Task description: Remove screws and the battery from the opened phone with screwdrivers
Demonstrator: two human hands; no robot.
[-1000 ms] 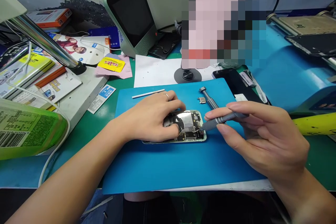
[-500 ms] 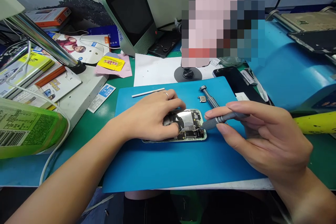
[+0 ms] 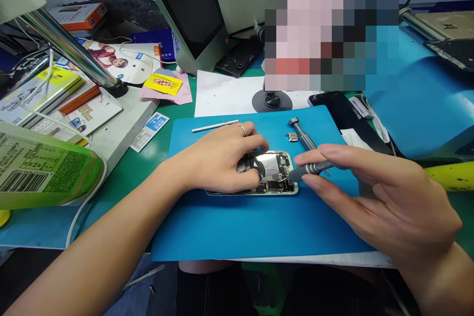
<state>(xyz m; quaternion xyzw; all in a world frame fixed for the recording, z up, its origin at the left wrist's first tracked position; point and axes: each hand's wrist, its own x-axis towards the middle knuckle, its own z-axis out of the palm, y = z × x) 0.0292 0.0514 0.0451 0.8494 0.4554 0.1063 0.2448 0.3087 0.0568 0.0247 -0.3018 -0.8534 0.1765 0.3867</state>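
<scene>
An opened phone (image 3: pixel 273 172) lies flat on a blue mat (image 3: pixel 237 227), its circuit board and inner parts bare. My left hand (image 3: pixel 225 160) is laid over the phone's left part, thumb on the near side and bent fingers at the far side, gripping it and hiding much of it. Between thumb and fingertips my right hand (image 3: pixel 385 187) holds a grey screwdriver (image 3: pixel 307 171), slanted, with its thin tip at the board near the phone's right end. Just beyond lie a second screwdriver (image 3: pixel 304 136) and a small metal tray piece (image 3: pixel 293 137).
A white stick (image 3: pixel 215 126) lies at the mat's far edge. Behind are white paper (image 3: pixel 218 91), a round black stand (image 3: pixel 272 101) and a smart display (image 3: pixel 194 15). A lamp pole (image 3: pixel 74 49), books (image 3: pixel 40 94) and a green bottle (image 3: pixel 48 168) crowd the left. A dark phone (image 3: pixel 344 113) lies right.
The whole scene has shifted slightly right and up in view. Both hands keep nearly the same place over the phone, and the screwdriver tip remains at the board.
</scene>
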